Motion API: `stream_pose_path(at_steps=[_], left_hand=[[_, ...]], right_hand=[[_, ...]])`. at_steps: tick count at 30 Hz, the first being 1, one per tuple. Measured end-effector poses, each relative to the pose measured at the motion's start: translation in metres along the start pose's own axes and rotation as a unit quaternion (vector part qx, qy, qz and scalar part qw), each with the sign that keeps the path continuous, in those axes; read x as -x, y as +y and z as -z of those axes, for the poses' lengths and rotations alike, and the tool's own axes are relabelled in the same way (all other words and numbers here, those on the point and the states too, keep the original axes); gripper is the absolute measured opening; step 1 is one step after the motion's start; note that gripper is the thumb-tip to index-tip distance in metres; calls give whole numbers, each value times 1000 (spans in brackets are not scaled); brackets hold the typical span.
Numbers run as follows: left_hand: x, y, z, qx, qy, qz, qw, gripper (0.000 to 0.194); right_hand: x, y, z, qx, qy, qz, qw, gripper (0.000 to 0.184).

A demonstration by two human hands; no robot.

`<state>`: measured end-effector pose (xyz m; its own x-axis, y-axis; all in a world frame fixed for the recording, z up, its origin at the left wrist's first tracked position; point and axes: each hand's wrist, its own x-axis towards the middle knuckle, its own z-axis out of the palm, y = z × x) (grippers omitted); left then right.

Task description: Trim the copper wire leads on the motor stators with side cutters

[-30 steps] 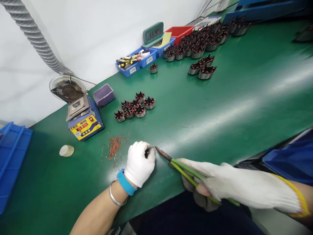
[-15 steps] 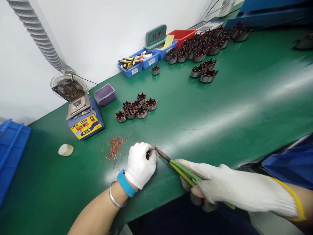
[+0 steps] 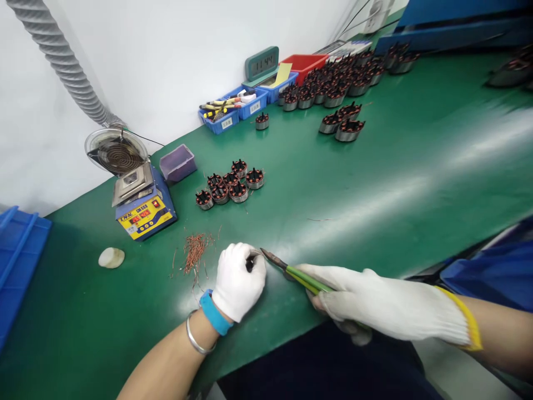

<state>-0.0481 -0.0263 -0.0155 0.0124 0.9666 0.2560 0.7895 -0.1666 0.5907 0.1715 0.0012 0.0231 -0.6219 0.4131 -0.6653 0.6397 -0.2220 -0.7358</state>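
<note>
Green digital clock (image 3: 261, 64): display reads 11:44. Front blue tray (image 3: 225, 123) and blue tray behind (image 3: 253, 106): white labels, Chinese characters start 工具, last character unclear. Blue-and-yellow device (image 3: 146, 215): brand looks like T.N.N., model beside it blurred; right red display seems 426, left one unclear.

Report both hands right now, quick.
Left hand: closed around a small dark part, mostly hidden by the fingers.
Right hand: closed on the green-handled cutters, tip close to the left hand.
</note>
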Motion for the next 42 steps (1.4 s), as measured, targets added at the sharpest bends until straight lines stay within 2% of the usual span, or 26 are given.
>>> stream_pose_path(at_steps=[2, 3, 4, 5, 7, 8, 10, 12, 13, 16, 18, 20, 22, 26, 28, 29, 32, 34, 36, 39, 42], left_hand=[[2, -1, 6, 92, 16, 39, 995, 5], [3, -3, 9, 145, 37, 53, 987, 10], [4, -6, 11, 193, 66, 61, 977, 16], [4, -10, 13, 233, 99, 64, 965, 21], [3, -18, 15, 284, 160, 61, 943, 28], [3, -22, 14, 296, 179, 63, 936, 30], [1, -28, 12, 309, 194, 68, 929, 32], [0, -31, 10, 316, 206, 70, 923, 34], [0, -32, 9, 320, 212, 69, 921, 36], [1, -36, 10, 301, 224, 69, 924, 36], [2, -38, 10, 283, 234, 74, 927, 36], [1, -39, 8, 289, 247, 81, 921, 36], [0, -37, 6, 313, 241, 85, 915, 38], [-5, -28, 3, 319, 204, 108, 919, 45], [-7, -25, 2, 308, 192, 128, 923, 49], [-8, -24, 2, 307, 187, 134, 924, 50], [-11, -24, 0, 313, 179, 134, 923, 52], [-14, -24, -2, 315, 182, 129, 922, 52], [-16, -25, -3, 311, 187, 124, 923, 50], [-17, -27, -4, 305, 202, 115, 924, 46], [-15, -33, -1, 309, 228, 99, 918, 51]], right_hand=[[-1, 2, 1, 112, 58, 25, 992, 55], [-1, 4, 0, 194, 115, 53, 973, 51], [-3, 6, -1, 283, 182, 85, 938, 48], [-5, 7, -2, 367, 247, 111, 890, 45], [-10, 4, -4, 482, 337, 133, 798, 43], [-13, -2, -6, 512, 358, 142, 768, 45], [-23, -18, -10, 524, 382, 192, 737, 60], [-37, -36, -16, 502, 378, 278, 726, 77], [-44, -44, -20, 495, 357, 313, 727, 80], [-62, -59, -29, 490, 278, 325, 760, 51], [-67, -60, -25, 462, 289, 298, 784, 43], [-67, -56, -3, 409, 357, 249, 802, 44], [-65, -50, 35, 352, 436, 172, 810, 43], [-58, -38, 121, 305, 542, 71, 780, 52], [-57, -32, 143, 297, 592, 56, 747, 65], [-58, -31, 147, 301, 606, 62, 733, 71], [-72, -34, 132, 348, 582, 138, 722, 76], [-90, -46, 113, 407, 524, 218, 715, 74], [-113, -65, 97, 463, 471, 283, 696, 71], [-139, -92, 82, 498, 429, 318, 683, 47], [-139, -99, 67, 510, 402, 341, 679, 28]])
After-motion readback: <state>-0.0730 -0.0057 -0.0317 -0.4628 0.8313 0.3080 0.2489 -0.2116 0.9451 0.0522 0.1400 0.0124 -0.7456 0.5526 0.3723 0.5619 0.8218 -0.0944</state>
